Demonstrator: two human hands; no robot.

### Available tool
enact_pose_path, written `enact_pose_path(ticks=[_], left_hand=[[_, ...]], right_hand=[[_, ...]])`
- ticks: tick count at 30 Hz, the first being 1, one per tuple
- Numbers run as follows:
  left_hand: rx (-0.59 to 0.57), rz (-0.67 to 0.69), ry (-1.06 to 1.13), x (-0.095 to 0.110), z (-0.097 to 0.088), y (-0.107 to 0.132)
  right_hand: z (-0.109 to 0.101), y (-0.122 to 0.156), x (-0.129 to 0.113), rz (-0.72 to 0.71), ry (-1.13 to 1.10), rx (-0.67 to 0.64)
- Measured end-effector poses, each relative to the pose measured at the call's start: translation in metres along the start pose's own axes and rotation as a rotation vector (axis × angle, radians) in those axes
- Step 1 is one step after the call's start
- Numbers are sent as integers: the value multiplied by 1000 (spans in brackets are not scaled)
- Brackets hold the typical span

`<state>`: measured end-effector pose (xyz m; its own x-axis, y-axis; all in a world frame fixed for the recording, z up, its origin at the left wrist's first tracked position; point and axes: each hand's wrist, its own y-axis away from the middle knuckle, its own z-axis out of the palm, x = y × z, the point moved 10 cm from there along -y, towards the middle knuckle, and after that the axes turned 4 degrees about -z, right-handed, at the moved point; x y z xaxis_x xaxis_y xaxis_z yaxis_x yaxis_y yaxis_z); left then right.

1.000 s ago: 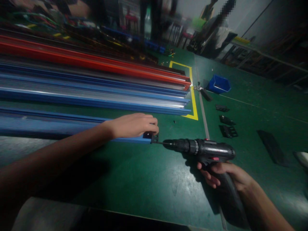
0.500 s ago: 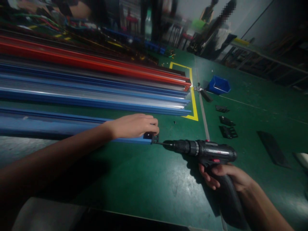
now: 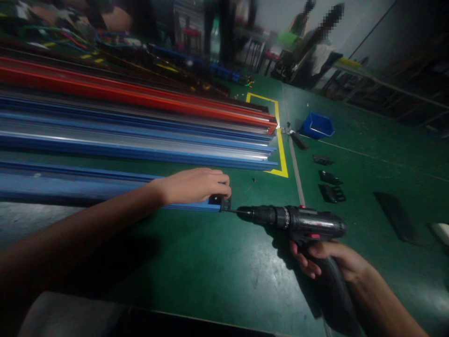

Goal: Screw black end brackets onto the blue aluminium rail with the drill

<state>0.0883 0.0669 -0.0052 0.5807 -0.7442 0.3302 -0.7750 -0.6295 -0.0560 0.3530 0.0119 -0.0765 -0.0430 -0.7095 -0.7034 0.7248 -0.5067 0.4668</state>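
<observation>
My right hand [image 3: 322, 257] is wrapped round the grip of a black cordless drill [image 3: 315, 222], which lies level and points left. Its long bit [image 3: 229, 210] reaches the lower corner of a black end cap [image 3: 226, 203]. That cap sits at the right end of a blue metal profile [image 3: 87, 187]. My left hand [image 3: 199, 186] lies over the profile's end, fingers curled down and closed on the end cap. Whether the bit sits in a screw is too small to tell.
Beyond lie several blue profiles [image 3: 140, 140] and a red one [image 3: 140, 91]. To the right are loose black end caps [image 3: 331, 193], a tool with a dark handle [image 3: 298, 140], a blue bin [image 3: 318, 125] and a dark flat piece [image 3: 396, 215]. A person's arm [image 3: 117, 18] shows at upper left.
The view has shifted very slightly. Both hands, the drill and the end cap keep the same places relative to one another.
</observation>
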Motion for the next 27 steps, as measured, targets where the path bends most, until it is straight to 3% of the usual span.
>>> enact_pose_path(ticks=[8,27], left_hand=[[-18,-15,-11,-1,2,0],[18,0,38,0,-2,0]], right_hand=[[-1,-1,1,-26,-34,-45],[-7,2,3,8,-9,15]])
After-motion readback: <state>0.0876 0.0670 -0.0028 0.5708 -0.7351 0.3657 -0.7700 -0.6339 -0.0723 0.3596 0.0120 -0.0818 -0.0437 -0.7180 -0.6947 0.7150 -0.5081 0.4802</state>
